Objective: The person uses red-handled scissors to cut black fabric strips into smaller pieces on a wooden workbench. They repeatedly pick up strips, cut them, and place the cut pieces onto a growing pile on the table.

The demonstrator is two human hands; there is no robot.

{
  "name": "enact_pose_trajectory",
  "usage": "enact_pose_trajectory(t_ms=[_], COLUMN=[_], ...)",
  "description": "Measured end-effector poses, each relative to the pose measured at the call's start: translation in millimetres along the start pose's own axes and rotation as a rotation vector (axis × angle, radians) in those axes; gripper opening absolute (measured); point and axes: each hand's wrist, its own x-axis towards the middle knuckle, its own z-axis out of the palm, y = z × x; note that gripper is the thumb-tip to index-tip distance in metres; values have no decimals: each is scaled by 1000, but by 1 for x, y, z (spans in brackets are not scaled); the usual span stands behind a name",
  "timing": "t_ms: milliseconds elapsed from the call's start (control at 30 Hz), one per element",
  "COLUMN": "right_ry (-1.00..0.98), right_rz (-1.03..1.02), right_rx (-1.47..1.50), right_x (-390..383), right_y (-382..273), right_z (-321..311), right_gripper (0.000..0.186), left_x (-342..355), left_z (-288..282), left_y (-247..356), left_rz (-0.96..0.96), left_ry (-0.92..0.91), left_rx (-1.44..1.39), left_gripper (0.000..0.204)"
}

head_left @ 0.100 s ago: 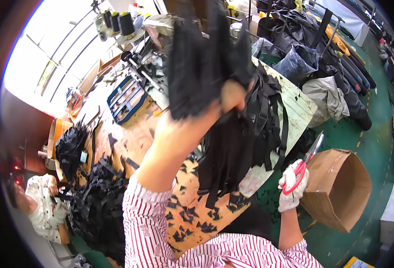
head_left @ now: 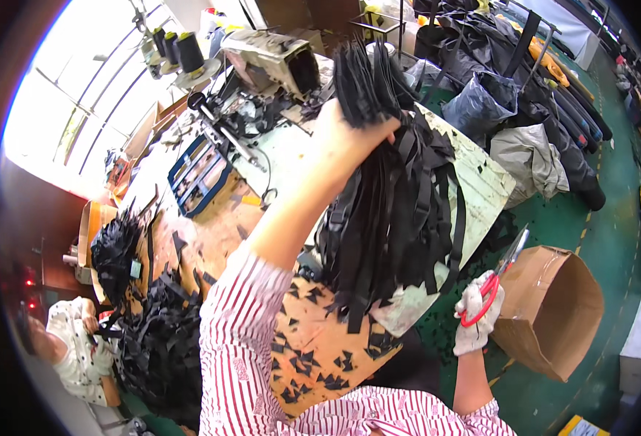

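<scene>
My left hand (head_left: 360, 136) is bare and stretched out over the table, its fingers wrapped round a thick bundle of black fabric straps (head_left: 370, 83). The bundle's cut ends fan upward above my fist. Below it, more long black straps (head_left: 375, 225) hang and lie over the table; where the held ones end among them I cannot tell. Out to the right, beside the cardboard box (head_left: 513, 320), my right hand (head_left: 474, 320) wears a white glove. It is closed round the red handles of a pair of scissors (head_left: 489, 294), whose blades point up and away.
Small black fabric scraps (head_left: 306, 360) litter the wooden tabletop (head_left: 313, 312). A pile of black strips (head_left: 160, 334) lies at left, next to another person (head_left: 77, 341) at work. Farther back are a blue tray (head_left: 198, 178) and thread cones (head_left: 188, 52). Grey sacks (head_left: 527, 160) stand at right.
My left hand has moved up and slightly left with the straps. Their upper ends, smeared before, show more clearly and lean less far left. My right hand with the scissors has hardly moved.
</scene>
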Motion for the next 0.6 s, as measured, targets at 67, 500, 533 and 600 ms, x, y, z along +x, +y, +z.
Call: enact_pose_trajectory(t_ms=[67, 500, 533, 600], right_ry=[10, 109, 95, 62], right_rz=[-4, 154, 146, 128], right_rx=[52, -4, -9, -23], right_x=[17, 41, 41, 40], right_y=[-9, 6, 6, 10], right_z=[0, -10, -8, -4], right_gripper=[33, 38, 38, 38], left_x=[69, 140, 138, 140], left_z=[8, 42, 41, 31], left_y=[-68, -239, -236, -241], left_rz=[-103, -398, -414, -434], left_ry=[39, 341, 363, 249], left_rx=[110, 623, 606, 346], left_gripper=[20, 67, 68, 64])
